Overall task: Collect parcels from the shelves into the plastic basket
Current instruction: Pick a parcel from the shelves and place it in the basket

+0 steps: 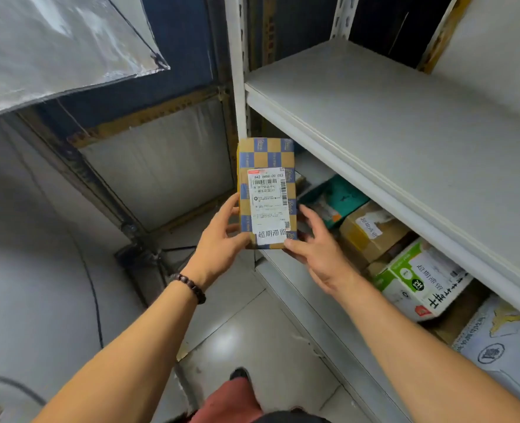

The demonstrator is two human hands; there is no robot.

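Observation:
A small parcel (266,190) with a blue and tan check pattern and a white shipping label is held upright in front of the shelf unit. My left hand (222,242) grips its lower left edge, thumb on the front and fingers behind. My right hand (316,245) holds its lower right corner, thumb at the bottom edge and fingers behind. No plastic basket is in view.
A grey metal shelf unit (374,123) stands at the right; its upper board is bare. The shelf below holds a teal box (335,199), a brown carton (371,230), a green and white box (420,282) and a pale parcel (503,346). Tiled floor lies below.

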